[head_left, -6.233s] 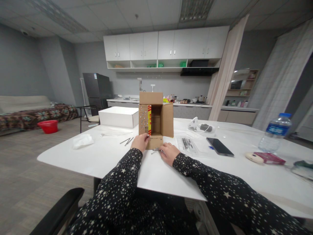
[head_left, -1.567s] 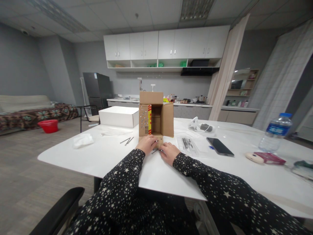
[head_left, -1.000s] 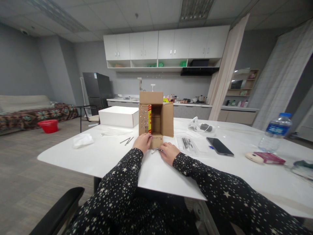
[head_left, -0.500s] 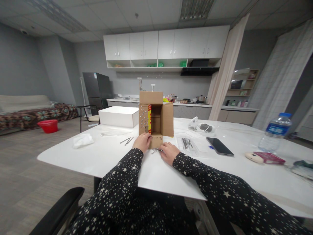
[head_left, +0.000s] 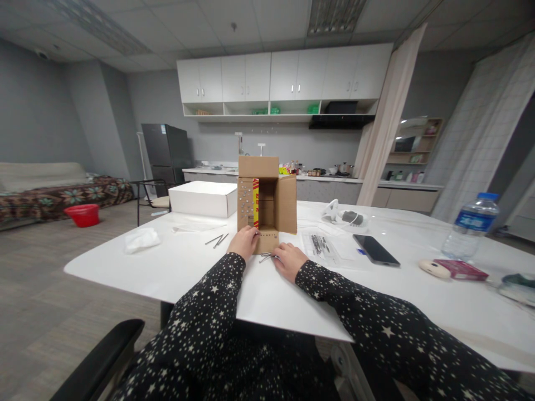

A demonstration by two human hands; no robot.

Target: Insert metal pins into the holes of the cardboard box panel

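A cardboard box (head_left: 267, 203) stands with its opening toward me and its flaps spread. Round metal heads stud its left flap (head_left: 246, 203), and small dark holes line its lower flap (head_left: 267, 243). My left hand (head_left: 244, 241) is at the left edge of that lower flap, fingers curled together; what they pinch is hidden. On the tabletop just right of it, my right hand (head_left: 289, 260) has its fingertips closed at several thin metal screws (head_left: 264, 257). More loose screws (head_left: 218, 240) lie left of the box.
Right of the box lie a clear bag of screws (head_left: 321, 245) and a phone (head_left: 376, 249). Farther right are a water bottle (head_left: 470, 225) and a dark red box (head_left: 465, 269). A white box (head_left: 203, 199) and crumpled tissue (head_left: 142, 240) sit on the left.
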